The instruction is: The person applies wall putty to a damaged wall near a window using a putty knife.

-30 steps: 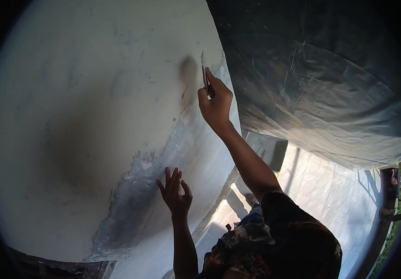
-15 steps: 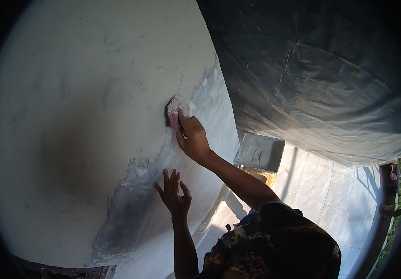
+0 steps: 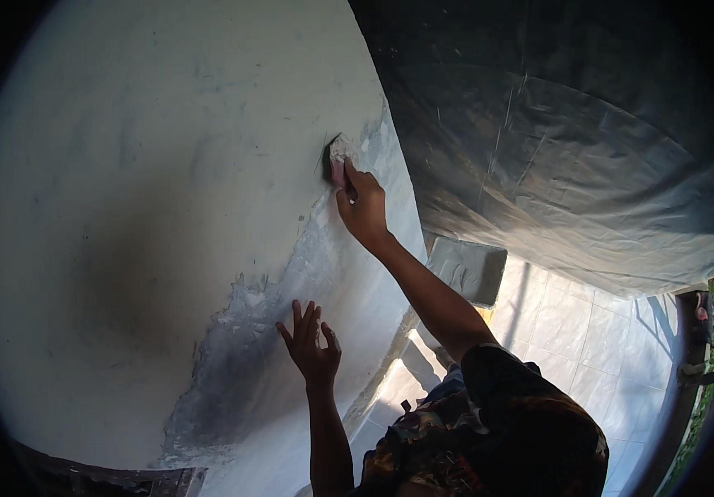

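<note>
Right hand: raised at the wall, arm extended; fingers pinched closed on a spreader.
Spreader: pink body, pale smeared compound over its upper part; in the right hand, up at the wall face, near the wall's right edge. Blade contact: cannot tell from this angle.
Left hand: lower down, in front of the grey patch; fingers spread wide, empty, pointing up. Pale smears on the thumb side. Touching the wall or just off it: cannot tell.
Wall: off-white coat on the upper left, scattered dark marks; ragged border running diagonally down to the grey patch.
Tray: rectangular, grey paste smeared inside; beside the wall, beyond the right forearm, partly hidden by it.
Sheet: dark, wrinkled plastic, hanging on the right.
Floor: pale tiles, sunlit, with shadow bands.
Shirt: dark, patterned front, short sleeve, lower middle.
Far right: strip of greenery past a dark edge.
</note>
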The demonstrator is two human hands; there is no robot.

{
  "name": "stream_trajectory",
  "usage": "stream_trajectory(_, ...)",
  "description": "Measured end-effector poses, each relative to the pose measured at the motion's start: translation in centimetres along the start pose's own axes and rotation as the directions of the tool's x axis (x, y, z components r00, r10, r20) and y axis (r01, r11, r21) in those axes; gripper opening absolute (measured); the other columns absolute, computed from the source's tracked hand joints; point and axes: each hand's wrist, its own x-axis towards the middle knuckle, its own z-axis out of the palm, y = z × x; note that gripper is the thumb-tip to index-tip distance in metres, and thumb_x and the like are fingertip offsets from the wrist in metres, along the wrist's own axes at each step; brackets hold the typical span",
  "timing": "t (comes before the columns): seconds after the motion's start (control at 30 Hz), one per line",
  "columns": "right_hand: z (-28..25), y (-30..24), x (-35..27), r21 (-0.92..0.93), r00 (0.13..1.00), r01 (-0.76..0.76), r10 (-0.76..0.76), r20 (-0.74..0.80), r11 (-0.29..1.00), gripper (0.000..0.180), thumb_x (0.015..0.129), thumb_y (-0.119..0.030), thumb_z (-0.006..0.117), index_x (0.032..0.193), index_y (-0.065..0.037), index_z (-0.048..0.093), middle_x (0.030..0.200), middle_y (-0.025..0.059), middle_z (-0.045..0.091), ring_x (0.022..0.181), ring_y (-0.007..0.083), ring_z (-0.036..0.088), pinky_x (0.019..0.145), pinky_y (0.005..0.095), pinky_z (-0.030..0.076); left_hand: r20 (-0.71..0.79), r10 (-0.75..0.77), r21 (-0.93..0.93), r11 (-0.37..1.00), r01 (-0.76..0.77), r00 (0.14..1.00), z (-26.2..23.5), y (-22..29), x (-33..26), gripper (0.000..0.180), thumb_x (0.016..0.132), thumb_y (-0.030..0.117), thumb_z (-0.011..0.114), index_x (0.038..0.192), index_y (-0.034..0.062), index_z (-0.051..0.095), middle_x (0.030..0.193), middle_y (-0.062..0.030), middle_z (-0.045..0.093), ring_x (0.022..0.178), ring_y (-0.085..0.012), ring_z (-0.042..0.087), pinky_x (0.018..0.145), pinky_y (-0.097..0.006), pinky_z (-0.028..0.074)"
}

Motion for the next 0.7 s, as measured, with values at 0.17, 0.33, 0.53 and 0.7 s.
stream_trajectory(0.17, -0.2, -5.5, -8.9, 0.147, 0.982, -0.001, -0.027, 0.188, 0.989, 0.062, 0.074, 0.005, 0.069, 0.134, 0.006, 0.053, 0.075, 0.0106, 0.056, 0.069, 0.0224, 0.053, 0.060, 0.0331, 0.046, 0.011, -0.009, 0.004, 1.000, 0.009, 1.000, -0.4, -0.2, -0.2, 0.027, 0.090, 0.008, 0.057, 0.114, 0.0038, 0.068, 0.129, -0.0064, 0.065, 0.137, -0.0272, 0.048, 0.120, -0.057, 0.010)
stream_trajectory(0.33, -3.1, -6.8, -7.0, 0.212, 0.987, -0.139, 0.116, 0.114, 0.967, 0.053, 0.076, 0.006, 0.063, 0.129, 0.004, 0.060, 0.075, 0.0137, 0.058, 0.064, 0.0206, 0.052, 0.059, 0.0311, 0.046, 0.011, -0.012, -0.004, 1.000, 0.012, 1.000, -0.6, -0.5, -0.5, 0.027, 0.089, 0.008, 0.057, 0.113, 0.0046, 0.068, 0.129, -0.0066, 0.065, 0.137, -0.0270, 0.048, 0.119, -0.058, 0.012)
stream_trajectory(0.53, -1.9, -2.1, 0.7, 0.047, 0.996, -0.014, 0.018, -0.089, 0.999, 0.052, 0.078, 0.007, 0.059, 0.130, 0.006, 0.058, 0.076, 0.0127, 0.057, 0.069, 0.0226, 0.052, 0.065, 0.0334, 0.047, 0.009, -0.008, 0.009, 1.000, 0.008, 1.000, -0.4, -0.4, -0.8, 0.027, 0.089, 0.007, 0.057, 0.113, 0.0045, 0.068, 0.129, -0.0068, 0.065, 0.137, -0.0267, 0.048, 0.120, -0.058, 0.012)
stream_trajectory(0.7, 0.4, -1.0, 1.3, -0.153, 0.978, 0.205, -0.208, -0.004, 0.967, 0.059, 0.075, 0.012, 0.064, 0.133, 0.006, 0.055, 0.083, 0.0128, 0.058, 0.079, 0.0271, 0.051, 0.071, 0.0363, 0.047, 0.002, -0.013, -0.001, 1.000, 0.013, 1.000, -0.4, -0.2, -0.9, 0.027, 0.089, 0.007, 0.057, 0.113, 0.0043, 0.068, 0.128, -0.0070, 0.066, 0.137, -0.0264, 0.048, 0.120, -0.057, 0.012)
